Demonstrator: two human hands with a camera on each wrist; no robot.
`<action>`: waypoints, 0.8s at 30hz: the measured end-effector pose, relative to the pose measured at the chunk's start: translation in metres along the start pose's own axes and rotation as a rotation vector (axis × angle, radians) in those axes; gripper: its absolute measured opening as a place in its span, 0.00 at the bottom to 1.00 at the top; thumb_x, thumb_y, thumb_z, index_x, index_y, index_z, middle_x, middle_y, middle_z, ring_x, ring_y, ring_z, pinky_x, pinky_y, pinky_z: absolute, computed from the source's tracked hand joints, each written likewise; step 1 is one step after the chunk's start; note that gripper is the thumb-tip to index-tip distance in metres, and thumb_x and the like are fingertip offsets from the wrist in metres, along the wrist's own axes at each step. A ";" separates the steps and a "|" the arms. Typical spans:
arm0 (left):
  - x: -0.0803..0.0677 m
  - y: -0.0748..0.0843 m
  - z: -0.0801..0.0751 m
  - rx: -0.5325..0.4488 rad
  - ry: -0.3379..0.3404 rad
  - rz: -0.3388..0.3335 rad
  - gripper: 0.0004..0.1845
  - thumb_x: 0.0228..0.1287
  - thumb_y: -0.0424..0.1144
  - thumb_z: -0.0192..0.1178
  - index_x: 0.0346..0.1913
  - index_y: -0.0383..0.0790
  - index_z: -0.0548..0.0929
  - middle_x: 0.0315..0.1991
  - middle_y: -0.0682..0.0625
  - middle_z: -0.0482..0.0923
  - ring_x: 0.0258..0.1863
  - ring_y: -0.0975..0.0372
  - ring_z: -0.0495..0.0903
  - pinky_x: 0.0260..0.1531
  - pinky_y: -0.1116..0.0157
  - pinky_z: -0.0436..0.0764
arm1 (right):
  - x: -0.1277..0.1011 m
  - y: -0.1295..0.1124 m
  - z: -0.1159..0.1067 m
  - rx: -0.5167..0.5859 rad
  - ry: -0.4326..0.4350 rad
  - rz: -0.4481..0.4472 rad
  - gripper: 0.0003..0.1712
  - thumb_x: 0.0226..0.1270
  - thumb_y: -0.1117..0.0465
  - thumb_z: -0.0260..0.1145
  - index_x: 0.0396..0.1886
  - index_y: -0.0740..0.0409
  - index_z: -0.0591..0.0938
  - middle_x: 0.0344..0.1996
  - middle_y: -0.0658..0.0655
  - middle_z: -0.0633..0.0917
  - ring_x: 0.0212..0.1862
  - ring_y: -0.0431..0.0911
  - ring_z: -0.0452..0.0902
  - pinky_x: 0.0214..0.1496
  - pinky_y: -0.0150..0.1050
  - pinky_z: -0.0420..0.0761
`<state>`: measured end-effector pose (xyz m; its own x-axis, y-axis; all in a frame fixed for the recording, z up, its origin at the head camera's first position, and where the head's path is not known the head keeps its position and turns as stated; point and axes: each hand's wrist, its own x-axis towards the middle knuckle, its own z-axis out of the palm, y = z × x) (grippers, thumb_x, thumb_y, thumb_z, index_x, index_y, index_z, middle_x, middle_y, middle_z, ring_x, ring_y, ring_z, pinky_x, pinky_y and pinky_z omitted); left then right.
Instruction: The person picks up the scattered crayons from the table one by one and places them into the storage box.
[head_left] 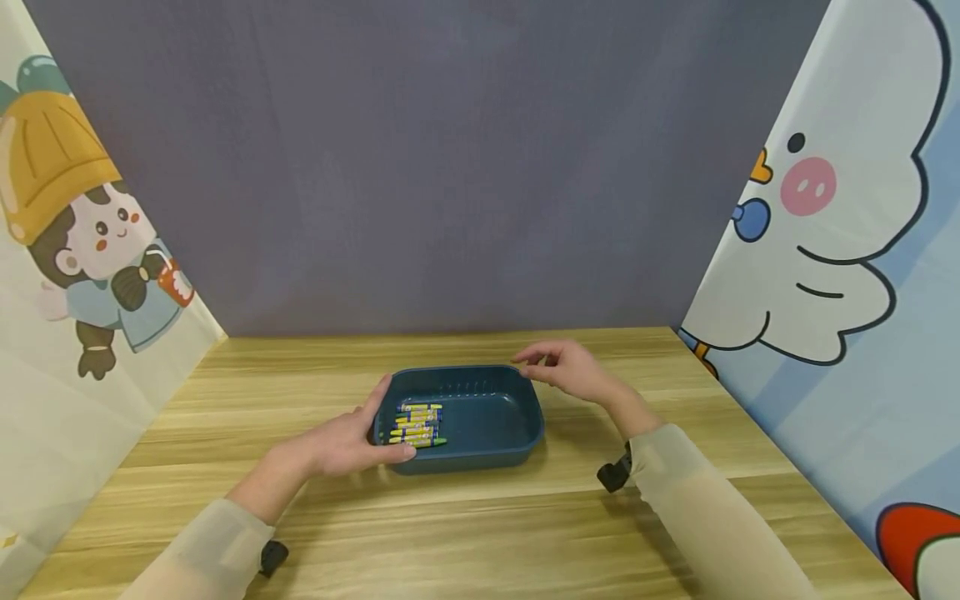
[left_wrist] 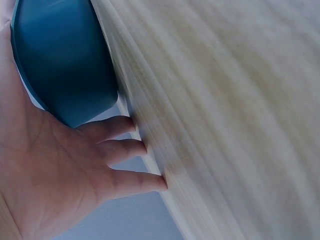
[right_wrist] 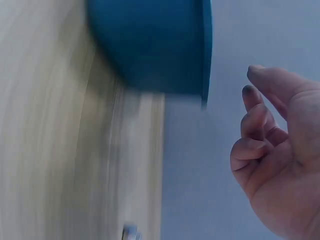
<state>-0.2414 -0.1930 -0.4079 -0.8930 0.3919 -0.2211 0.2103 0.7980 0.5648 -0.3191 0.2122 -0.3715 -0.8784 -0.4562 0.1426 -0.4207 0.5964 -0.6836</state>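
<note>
A dark blue plastic box (head_left: 487,429) with rounded corners stands on the table. Several crayons (head_left: 417,427) with yellow and blue wrappers lie side by side inside its left part; one has a green tip. My left hand (head_left: 345,442) spans the box's left end, its thumb over the near rim and its index finger by the far left corner. In the left wrist view, three outstretched fingers (left_wrist: 140,181) reach the table surface beside the box. Near the far right corner is my right hand (head_left: 566,367), fingers loosely bent. The right wrist view shows it holding nothing, apart from the box wall.
The wood-grain table (head_left: 480,533) ends at a plain grey backdrop (head_left: 450,167). Printed cartoon panels flank it, a figure in a yellow hat (head_left: 112,225) on the left and a white character (head_left: 847,208) on the right. Dark wrist cameras are on both sleeves.
</note>
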 end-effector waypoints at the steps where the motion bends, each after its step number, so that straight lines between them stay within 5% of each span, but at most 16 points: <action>1: 0.000 0.000 0.000 -0.001 0.001 0.001 0.72 0.66 0.78 0.65 0.90 0.57 0.23 0.83 0.20 0.55 0.80 0.27 0.64 0.74 0.32 0.71 | -0.003 0.009 -0.006 -0.005 0.012 0.018 0.17 0.80 0.53 0.73 0.62 0.51 0.92 0.46 0.54 0.90 0.31 0.47 0.78 0.33 0.39 0.79; 7: 0.000 0.000 -0.001 -0.001 0.013 0.012 0.72 0.66 0.77 0.66 0.90 0.55 0.25 0.82 0.21 0.59 0.80 0.30 0.67 0.74 0.35 0.72 | -0.027 0.062 -0.036 -0.011 0.013 0.078 0.18 0.82 0.55 0.70 0.64 0.55 0.90 0.52 0.60 0.89 0.36 0.55 0.79 0.35 0.41 0.80; 12: 0.000 -0.001 0.000 -0.007 0.020 0.021 0.72 0.66 0.76 0.66 0.91 0.53 0.26 0.80 0.22 0.63 0.79 0.32 0.69 0.75 0.35 0.71 | -0.046 0.096 -0.053 -0.087 -0.016 0.096 0.18 0.84 0.58 0.67 0.66 0.58 0.89 0.58 0.63 0.90 0.49 0.52 0.84 0.47 0.44 0.81; 18: 0.000 -0.001 0.001 -0.007 0.024 0.029 0.72 0.66 0.76 0.67 0.91 0.53 0.26 0.80 0.22 0.65 0.79 0.32 0.69 0.75 0.34 0.71 | -0.063 0.121 -0.064 -0.189 -0.014 0.146 0.14 0.83 0.60 0.67 0.60 0.50 0.93 0.61 0.59 0.91 0.59 0.54 0.85 0.52 0.43 0.82; 24: -0.001 0.000 0.000 0.000 0.021 0.013 0.72 0.66 0.77 0.66 0.91 0.55 0.26 0.81 0.21 0.62 0.81 0.30 0.66 0.75 0.33 0.70 | -0.069 0.135 -0.066 -0.156 -0.019 0.167 0.15 0.81 0.63 0.68 0.60 0.53 0.93 0.60 0.62 0.91 0.55 0.51 0.85 0.47 0.39 0.81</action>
<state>-0.2409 -0.1934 -0.4080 -0.8984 0.3923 -0.1975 0.2217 0.7932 0.5671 -0.3307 0.3678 -0.4262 -0.9349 -0.3542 0.0220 -0.3012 0.7591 -0.5770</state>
